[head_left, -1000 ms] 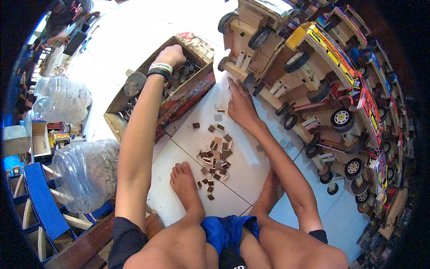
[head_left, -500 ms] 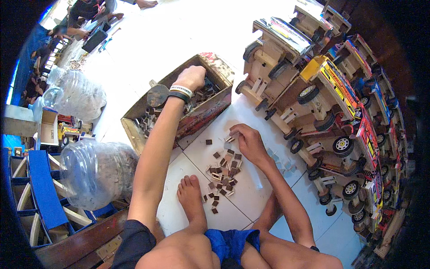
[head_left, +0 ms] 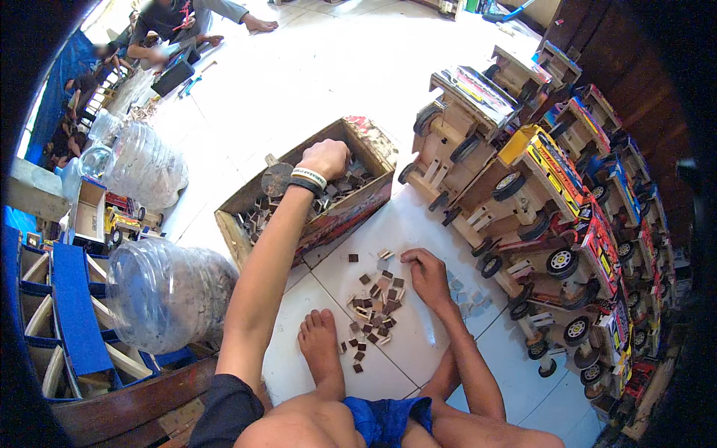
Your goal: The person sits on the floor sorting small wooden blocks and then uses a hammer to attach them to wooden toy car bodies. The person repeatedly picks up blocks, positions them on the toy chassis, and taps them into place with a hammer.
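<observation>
White floor [head_left: 403, 355] holds small blocks [head_left: 378, 306]. Left hand [head_left: 326, 159] bends over box [head_left: 343, 216], right hand [head_left: 429, 280] beside blocks; how closed either grip is cannot be told.

Left arm [head_left: 258, 299]: extended forward. Left hand [head_left: 326, 159]: curled, knuckles up. Right forearm [head_left: 474, 366]: angled inward. Right hand [head_left: 429, 276]: lower, fingers bent, pointing left.

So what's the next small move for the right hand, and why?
Probably shift the right hand slightly left to the small pieces: they lie loose on the floor just beside it. The left hand is at the wooden box, and whether it holds anything is hidden, so moving the right seems the safer call.
</observation>
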`<state>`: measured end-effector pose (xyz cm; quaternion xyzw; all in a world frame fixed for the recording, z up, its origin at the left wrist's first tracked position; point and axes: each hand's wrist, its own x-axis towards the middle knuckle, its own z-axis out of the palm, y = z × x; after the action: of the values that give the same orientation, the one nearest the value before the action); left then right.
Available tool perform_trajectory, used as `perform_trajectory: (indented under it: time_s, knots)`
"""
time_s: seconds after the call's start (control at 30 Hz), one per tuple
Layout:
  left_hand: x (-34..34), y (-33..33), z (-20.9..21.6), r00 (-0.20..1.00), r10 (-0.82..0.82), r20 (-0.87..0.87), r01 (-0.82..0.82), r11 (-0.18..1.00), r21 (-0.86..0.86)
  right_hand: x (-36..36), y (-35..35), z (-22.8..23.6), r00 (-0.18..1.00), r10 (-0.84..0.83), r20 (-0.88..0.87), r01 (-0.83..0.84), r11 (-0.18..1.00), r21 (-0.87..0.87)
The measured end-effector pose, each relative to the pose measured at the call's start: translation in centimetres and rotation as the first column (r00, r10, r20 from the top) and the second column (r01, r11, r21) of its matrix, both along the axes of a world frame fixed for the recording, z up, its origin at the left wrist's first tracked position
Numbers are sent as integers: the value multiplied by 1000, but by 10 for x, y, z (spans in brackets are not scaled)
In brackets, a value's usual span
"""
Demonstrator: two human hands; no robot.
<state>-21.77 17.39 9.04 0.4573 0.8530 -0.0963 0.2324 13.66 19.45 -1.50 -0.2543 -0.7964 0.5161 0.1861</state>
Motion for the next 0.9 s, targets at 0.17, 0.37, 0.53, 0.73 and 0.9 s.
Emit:
perform_trajectory:
  time_s: [0.17, 0.37, 0.53, 0.73, 0.9]
  knots:
    - [7, -5, -20, 979, -192, 64, 200, 966, -164, 2, 1, -5, 999, -20, -50, 19, 1000, -15]
    - [-4, -14, -31, 958, -274, 86, 285, 946, -158, 3, 1, -9, 990, -21, -139, 19, 1000, -18]
    - [-9, -8, -27, 969, -219, 118, 239, 951, -196, 5, 3, -15, 988, -21, -156, 24, 1000, 19]
    - [-28, -12, -46, 868, -469, 163, 496, 838, -227, 5, 5, -17, 989, -7, -149, 6, 1000, -12]
    - [-28, -6, -44, 919, -362, 153, 390, 891, -232, 7, 9, -16, 994, 12, -109, -18, 998, -59]
